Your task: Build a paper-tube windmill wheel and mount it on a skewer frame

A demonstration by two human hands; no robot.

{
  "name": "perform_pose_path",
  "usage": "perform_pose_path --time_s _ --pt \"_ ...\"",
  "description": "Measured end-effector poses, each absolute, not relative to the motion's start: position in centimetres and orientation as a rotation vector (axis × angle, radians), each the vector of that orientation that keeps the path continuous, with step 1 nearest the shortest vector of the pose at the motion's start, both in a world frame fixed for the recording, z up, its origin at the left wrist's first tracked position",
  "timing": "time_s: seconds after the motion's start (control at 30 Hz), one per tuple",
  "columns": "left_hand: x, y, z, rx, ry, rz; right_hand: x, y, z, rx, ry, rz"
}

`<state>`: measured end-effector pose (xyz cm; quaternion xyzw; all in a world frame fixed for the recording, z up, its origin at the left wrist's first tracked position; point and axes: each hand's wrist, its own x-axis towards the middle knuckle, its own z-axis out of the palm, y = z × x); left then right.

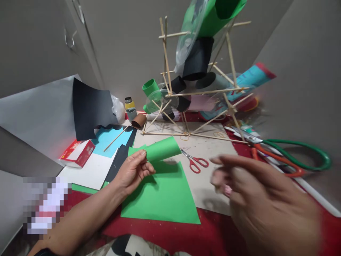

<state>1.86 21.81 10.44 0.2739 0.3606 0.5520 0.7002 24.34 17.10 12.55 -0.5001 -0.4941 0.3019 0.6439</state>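
My left hand (134,170) is closed on one end of a green paper tube (165,148), thumb on top and fingers curled below. Under it lies a sheet of green paper (162,199). My right hand (255,192), near the camera on the right, is smeared by motion. Its index finger points left and the other fingers look bent; a small pink spot shows at them, which I cannot make out. Between the hands, small scissors with red handles (195,164) rest on a beige board (213,145).
Behind stands a wooden stick frame (210,91) carrying plastic discs and paper tubes. Large shears (298,156) lie at right. A red box (77,153), blue paper (113,142), a brown tube (139,121) and a yellow bottle (129,103) are at left.
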Motion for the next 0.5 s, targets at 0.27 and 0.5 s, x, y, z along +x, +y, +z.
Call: perform_pose_path --time_s 0.27,0.5 --pt "2.4 20.9 10.9 0.778 0.858 1.175 21.9 20.7 11.5 -1.179 -1.263 1.032" --pt "2.3 20.5 10.9 0.995 0.955 1.234 21.8 21.1 10.1 -1.064 -1.161 1.264"
